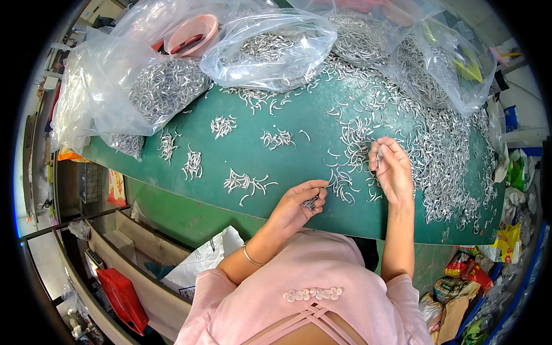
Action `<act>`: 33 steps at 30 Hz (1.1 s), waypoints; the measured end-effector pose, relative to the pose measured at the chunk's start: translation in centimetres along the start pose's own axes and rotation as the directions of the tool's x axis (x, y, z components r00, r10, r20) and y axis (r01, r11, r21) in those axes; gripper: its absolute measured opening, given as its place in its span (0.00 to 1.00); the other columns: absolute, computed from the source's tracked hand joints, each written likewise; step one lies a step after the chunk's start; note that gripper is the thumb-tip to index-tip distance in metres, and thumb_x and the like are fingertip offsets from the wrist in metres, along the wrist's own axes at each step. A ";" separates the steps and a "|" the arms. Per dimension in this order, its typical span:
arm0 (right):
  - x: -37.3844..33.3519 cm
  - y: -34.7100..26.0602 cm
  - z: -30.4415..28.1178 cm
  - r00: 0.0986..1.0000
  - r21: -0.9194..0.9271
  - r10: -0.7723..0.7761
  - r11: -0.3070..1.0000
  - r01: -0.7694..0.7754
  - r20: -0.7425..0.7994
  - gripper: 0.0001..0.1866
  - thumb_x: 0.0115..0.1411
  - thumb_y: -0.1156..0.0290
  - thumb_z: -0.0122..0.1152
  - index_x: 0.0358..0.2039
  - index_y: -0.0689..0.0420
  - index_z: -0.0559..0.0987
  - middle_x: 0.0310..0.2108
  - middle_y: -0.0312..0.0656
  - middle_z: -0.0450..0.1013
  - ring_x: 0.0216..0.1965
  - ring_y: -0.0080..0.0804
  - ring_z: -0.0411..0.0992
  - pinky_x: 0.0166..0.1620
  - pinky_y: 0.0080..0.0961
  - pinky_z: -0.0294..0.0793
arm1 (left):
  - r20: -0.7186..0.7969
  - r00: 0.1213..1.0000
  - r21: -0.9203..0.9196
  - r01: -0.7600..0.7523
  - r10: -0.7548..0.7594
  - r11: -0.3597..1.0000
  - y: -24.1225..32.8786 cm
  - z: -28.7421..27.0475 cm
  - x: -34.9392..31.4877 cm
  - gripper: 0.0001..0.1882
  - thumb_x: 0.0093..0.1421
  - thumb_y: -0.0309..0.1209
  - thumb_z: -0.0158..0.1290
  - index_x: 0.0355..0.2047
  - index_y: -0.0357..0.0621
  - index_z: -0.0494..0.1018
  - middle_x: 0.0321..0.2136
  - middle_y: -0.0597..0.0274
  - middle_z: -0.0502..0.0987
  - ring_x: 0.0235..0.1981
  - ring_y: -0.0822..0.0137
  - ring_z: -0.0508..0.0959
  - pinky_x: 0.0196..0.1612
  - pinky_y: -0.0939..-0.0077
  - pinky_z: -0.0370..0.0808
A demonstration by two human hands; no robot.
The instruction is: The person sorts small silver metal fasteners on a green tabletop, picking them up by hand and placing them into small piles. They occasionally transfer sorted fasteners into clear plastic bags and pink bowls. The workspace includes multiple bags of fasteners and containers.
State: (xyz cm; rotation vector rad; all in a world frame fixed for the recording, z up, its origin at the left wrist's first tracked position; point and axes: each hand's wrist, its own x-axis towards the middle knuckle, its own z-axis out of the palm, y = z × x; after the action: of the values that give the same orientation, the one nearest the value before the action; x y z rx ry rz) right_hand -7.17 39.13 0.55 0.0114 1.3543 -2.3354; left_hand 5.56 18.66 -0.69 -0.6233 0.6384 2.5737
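Many small curved silver metal pieces (448,167) lie loose over the right side of the green table (224,155). Close to the table's near edge, my left hand (296,204) is closed around a small bunch of these pieces (311,202), their ends showing between the fingers. My right hand (394,172) is raised over the left border of the big heap, thumb and fingers pinched on a silver piece (379,158). Small separate piles, such as one pile (244,181) left of my left hand, sit on the left half of the table.
Clear plastic bags full of the same pieces, including an open bag (267,49), line the far side. A pink basket (194,34) with a red-handled tool stands behind. A red basket (122,299) is at lower left; colourful packages (463,276) lie at lower right.
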 end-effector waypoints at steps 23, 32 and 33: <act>0.8 2.5 4.8 0.858 0.504 0.500 0.716 -0.483 0.112 0.19 0.66 0.71 0.46 0.53 0.69 0.68 0.46 0.48 0.68 0.47 0.39 0.68 0.50 0.31 0.70 | 0.014 1.000 -0.025 -0.005 0.005 1.000 -0.1 -0.6 -1.1 0.13 0.64 0.27 0.48 0.48 0.36 0.72 0.32 0.66 0.72 0.30 0.75 0.69 0.34 0.81 0.68; -0.1 5.3 8.7 0.896 0.233 0.439 0.866 -0.442 0.070 0.19 0.62 0.75 0.50 0.51 0.73 0.69 0.49 0.49 0.69 0.50 0.39 0.68 0.55 0.34 0.68 | -0.088 0.985 -0.057 -0.155 0.150 0.986 1.3 -2.4 -5.8 0.13 0.65 0.28 0.48 0.48 0.37 0.71 0.33 0.65 0.72 0.33 0.74 0.70 0.36 0.79 0.68; 0.0 5.7 9.3 0.886 0.262 0.454 0.848 -0.462 0.092 0.19 0.62 0.75 0.50 0.51 0.73 0.69 0.49 0.49 0.69 0.50 0.39 0.68 0.55 0.34 0.67 | -0.081 0.982 -0.095 -0.177 0.170 0.980 1.3 -3.1 -6.2 0.13 0.65 0.28 0.48 0.48 0.37 0.71 0.33 0.65 0.72 0.32 0.74 0.70 0.36 0.80 0.68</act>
State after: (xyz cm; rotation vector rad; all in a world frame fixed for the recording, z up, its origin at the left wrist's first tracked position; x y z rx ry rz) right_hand -3.07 29.02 0.70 0.3517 0.8752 -2.0761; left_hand 11.00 14.24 0.43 -0.7259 0.6128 2.7715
